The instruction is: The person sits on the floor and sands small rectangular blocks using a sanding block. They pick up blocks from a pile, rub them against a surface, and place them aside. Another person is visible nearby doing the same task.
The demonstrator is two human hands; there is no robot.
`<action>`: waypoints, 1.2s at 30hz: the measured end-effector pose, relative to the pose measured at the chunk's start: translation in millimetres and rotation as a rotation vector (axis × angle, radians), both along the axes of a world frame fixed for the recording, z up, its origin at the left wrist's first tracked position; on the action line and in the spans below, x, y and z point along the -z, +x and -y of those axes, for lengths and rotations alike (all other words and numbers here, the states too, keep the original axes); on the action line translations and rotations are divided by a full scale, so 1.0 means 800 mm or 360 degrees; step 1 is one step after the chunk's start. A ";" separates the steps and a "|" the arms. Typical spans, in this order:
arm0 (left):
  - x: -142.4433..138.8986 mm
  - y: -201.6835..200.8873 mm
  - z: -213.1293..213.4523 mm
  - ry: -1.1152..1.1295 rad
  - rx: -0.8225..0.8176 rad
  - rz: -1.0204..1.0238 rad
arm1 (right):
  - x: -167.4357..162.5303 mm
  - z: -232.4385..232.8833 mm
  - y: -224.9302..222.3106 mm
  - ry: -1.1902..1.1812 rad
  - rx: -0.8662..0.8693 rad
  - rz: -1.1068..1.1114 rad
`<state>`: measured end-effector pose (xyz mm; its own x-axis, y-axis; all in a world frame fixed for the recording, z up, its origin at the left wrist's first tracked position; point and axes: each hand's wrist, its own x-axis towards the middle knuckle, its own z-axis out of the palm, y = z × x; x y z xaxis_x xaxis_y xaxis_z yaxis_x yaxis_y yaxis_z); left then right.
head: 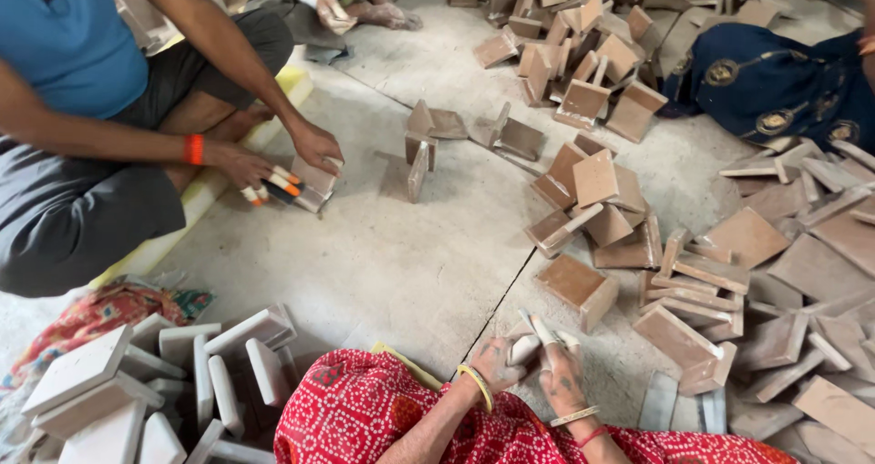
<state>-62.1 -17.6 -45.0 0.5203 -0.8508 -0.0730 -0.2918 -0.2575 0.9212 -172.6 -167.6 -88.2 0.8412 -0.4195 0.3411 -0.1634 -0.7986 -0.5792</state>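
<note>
Pale tiles: a loose heap of whitish square pieces at lower left, some flat, some on edge, resting on the floor.
Patterned cloth: red and green fabric lying just behind the pale heap.
Co-worker's hands: a seated person in a blue top at upper left grips a brown tile between both hands, with taped fingertips showing orange and white.
Standing tiles: a few brown squares propped on edge near the floor's centre.
Left hand: the wearer's, dusty, with a yellow bangle at the wrist, fingers curled around a small pale piece.
Right hand: touching the left, taped fingers closed on the same piece; the two hands meet above the red patterned lap.
Held piece: location between both hands, low at centre, just above the floor crack.
Nearest brown tile: a thick square lying just beyond the hands.
Brown tile pile: many squares scattered and stacked across the right side.
Dark blue garment: another person's clothing at upper right.
</note>
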 end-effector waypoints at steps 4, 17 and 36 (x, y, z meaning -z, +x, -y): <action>0.020 -0.007 0.025 0.0120 0.0008 0.0456 | 0.009 0.011 -0.009 0.0235 0.0184 -0.0064; 0.023 0.006 0.011 0.0055 0.0004 0.0171 | 0.003 -0.001 -0.010 -0.0140 0.0142 0.0047; -0.006 -0.002 -0.007 0.0048 0.0015 0.0053 | -0.006 -0.025 -0.035 0.0073 0.0085 0.0057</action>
